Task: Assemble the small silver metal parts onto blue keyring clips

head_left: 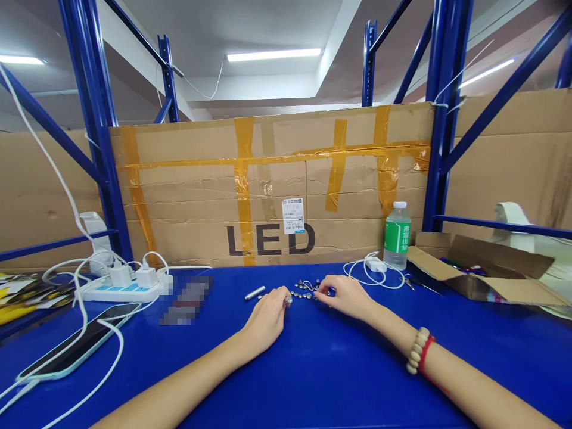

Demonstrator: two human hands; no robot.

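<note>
On the blue tabletop, my left hand (267,316) is closed, with a small shiny metal piece (288,300) showing at its fingertips; its exact kind is too small to tell. My right hand (347,296) hovers low over the table, thumb and forefinger brought together in a pinch. Whatever lies between those fingertips is hidden. Several small round metal pieces (302,295) lie in loose rows between the two hands, some partly behind the right fingers. A short silver cylinder (254,293) rests just beyond my left hand.
A white power strip (120,290) with cables and a phone (80,339) occupy the left side. Behind my right hand are a coiled white cable with a charger (375,264) and a water bottle (397,237). An open cardboard box (482,271) stands at right.
</note>
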